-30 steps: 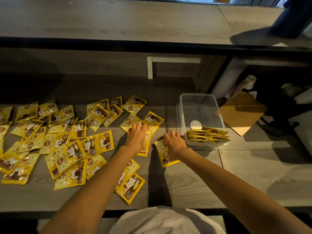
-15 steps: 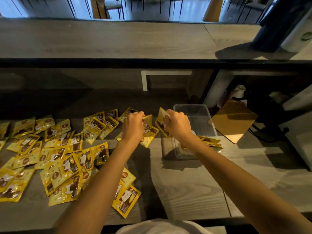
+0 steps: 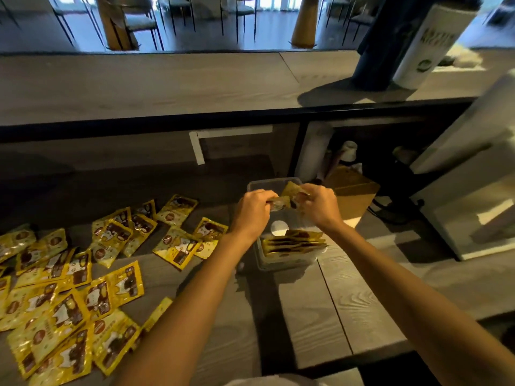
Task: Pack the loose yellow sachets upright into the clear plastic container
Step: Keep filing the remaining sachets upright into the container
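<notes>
A clear plastic container [image 3: 259, 188] stands on the grey wooden counter, right of centre. Several yellow sachets [image 3: 294, 242] stand on edge at its near end. Both hands hover over the container's middle. My left hand [image 3: 252, 211] grips a yellow sachet [image 3: 278, 203] by one end. My right hand [image 3: 319, 206] holds another yellow sachet [image 3: 291, 189] tilted up at the container's far end. The two held sachets meet between the hands. Many loose yellow sachets [image 3: 108, 238] lie flat across the counter to the left.
A brown cardboard sheet [image 3: 355, 195] lies just right of the container. A raised shelf [image 3: 167, 84] runs across behind, with a white bracket [image 3: 196, 147] beneath it. A dark cylinder [image 3: 381, 51] and a white one [image 3: 429, 48] stand at its right end.
Both hands lifted sachets off the counter and carried them right, over the container. The view tilted up, showing more of the shelf and the room beyond.
</notes>
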A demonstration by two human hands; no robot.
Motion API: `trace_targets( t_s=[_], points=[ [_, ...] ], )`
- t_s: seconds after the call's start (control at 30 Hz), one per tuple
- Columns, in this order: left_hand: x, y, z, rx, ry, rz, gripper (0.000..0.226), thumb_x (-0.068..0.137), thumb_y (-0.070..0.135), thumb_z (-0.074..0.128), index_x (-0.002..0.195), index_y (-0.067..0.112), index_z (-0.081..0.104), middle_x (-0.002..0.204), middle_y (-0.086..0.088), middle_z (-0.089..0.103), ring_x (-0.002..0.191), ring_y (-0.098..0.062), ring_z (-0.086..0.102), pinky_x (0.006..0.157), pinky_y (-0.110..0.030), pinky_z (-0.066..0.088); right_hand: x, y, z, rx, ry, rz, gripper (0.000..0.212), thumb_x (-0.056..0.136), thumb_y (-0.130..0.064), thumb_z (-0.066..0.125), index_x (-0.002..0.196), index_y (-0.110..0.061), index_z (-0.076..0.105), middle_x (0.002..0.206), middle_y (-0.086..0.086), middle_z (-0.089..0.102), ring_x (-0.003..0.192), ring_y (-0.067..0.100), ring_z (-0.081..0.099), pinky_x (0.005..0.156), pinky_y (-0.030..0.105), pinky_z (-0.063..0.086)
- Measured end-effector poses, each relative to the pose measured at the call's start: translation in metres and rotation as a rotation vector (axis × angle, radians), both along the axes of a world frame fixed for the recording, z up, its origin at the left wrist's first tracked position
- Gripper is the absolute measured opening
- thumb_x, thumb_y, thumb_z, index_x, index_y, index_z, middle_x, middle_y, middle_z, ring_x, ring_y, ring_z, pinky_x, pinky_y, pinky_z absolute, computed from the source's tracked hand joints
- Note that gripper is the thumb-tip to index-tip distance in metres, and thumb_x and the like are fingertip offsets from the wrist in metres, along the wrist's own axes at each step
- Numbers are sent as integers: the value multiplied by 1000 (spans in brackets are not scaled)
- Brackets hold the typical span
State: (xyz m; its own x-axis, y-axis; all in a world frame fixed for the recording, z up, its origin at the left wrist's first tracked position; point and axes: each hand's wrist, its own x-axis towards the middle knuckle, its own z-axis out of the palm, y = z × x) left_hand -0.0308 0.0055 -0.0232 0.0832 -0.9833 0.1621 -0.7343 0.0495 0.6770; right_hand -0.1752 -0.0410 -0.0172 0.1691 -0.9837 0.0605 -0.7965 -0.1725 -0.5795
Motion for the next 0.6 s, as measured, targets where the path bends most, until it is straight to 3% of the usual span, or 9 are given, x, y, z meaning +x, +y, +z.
trace_targets(
  t_s=[0.13, 0.33, 0.5, 0.6],
  points=[
    [-16, 0, -11, 169, 20, -91, 29, 93, 1, 48, 117, 4, 65, 116, -14, 66, 110, -25, 60, 93, -28, 46, -16, 2, -13, 107, -24, 69, 25, 89, -6, 55, 112, -7, 65, 102, 19, 69, 93, 35, 64, 78, 42, 52],
    [-12, -2, -26, 438, -63, -252, 29, 96, 9, 45, 120, 9, 62, 114, -13, 65, 106, -26, 59, 87, -34, 46, -27, 1, -25, 229, 109, 244, 16, 91, -7, 51, 93, -1, 65, 97, 22, 67, 83, 29, 57, 69, 35, 42],
    [-7, -4, -30, 558, -133, -345, 25, 98, 12, 42, 104, 5, 65, 94, -13, 60, 90, -23, 56, 74, -32, 37, -31, 0, -29, 319, 213, 323, 26, 96, -13, 43, 102, -4, 67, 104, 19, 67, 100, 34, 59, 89, 43, 44],
    [-6, -3, -30, 605, -143, -357, 29, 100, 14, 38, 109, 5, 64, 102, -16, 63, 87, -20, 54, 73, -31, 37, -33, 3, -30, 366, 243, 335, 32, 98, -12, 37, 114, -11, 65, 118, 15, 64, 114, 30, 53, 106, 43, 33]
  ],
)
